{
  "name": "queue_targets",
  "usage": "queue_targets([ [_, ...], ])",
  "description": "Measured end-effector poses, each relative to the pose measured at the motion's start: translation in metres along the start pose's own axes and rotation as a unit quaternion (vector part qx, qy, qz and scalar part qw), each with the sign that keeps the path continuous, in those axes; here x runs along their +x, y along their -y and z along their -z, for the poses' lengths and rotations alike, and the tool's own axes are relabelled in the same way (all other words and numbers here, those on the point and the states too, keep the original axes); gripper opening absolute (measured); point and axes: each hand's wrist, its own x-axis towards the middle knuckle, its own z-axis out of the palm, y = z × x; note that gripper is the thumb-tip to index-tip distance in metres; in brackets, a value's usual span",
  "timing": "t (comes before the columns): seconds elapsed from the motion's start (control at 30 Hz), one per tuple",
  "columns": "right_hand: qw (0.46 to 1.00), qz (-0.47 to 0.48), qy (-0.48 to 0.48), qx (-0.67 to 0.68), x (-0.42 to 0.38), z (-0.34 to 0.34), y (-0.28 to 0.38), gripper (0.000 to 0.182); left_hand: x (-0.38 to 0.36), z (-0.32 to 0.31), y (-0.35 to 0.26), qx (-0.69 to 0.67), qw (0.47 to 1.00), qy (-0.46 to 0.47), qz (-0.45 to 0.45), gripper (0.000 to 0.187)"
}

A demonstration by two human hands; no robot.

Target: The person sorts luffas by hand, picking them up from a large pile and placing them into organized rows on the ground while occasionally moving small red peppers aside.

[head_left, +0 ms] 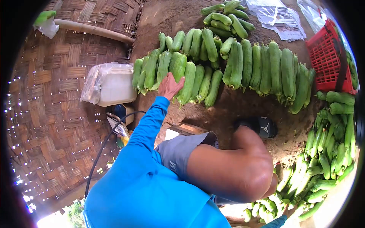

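Note:
My left hand [171,87] reaches from a blue sleeve to the front of a row of long green gourds. Its fingers and thumb lie on either side of the lower end of one green gourd [179,67], gripping it where it rests. Just right of the thumb lies another gourd [187,84], side by side with its neighbours. At the bottom edge, my right sleeve [276,222] extends toward a loose heap of green gourds [300,182]. Glare and the frame edge obscure the right hand's fingers, so their hold cannot be made out.
More gourds [281,70] continue the row rightward, with a small pile [228,21] behind. A red plastic crate [329,57] stands at right, near plastic bags [276,18]. A white jerrycan [118,85] sits by the woven wall [57,95]. My bent knee [251,176] is between both gourd groups.

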Motion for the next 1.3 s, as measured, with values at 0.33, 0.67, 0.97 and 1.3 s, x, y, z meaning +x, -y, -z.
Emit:
queue_targets([
  [0.33, 0.972, -0.045, -0.013, 0.23, 0.053, 0.039, -0.002, 0.05, -0.006, 0.01, -0.036, -0.098, 0.972, -0.093, -0.194, 0.028],
  [0.67, 0.791, 0.152, 0.151, 0.573, 0.119, 0.145, 0.466, 0.031, -0.06, 0.017, -0.199, -0.57, 0.649, 0.442, -0.242, 0.046],
  [0.97, 0.622, 0.08, 0.587, 0.512, 0.082, 0.091, 0.7, 0.054, -0.037, 0.007, -0.113, -0.677, 0.505, 0.535, -0.014, 0.043],
  [1.3, 0.837, 0.087, 0.448, 0.302, 0.1, 0.013, 0.508, 0.053, 0.037, -0.01, -0.095, -0.64, 0.747, 0.171, 0.057, 0.059],
])
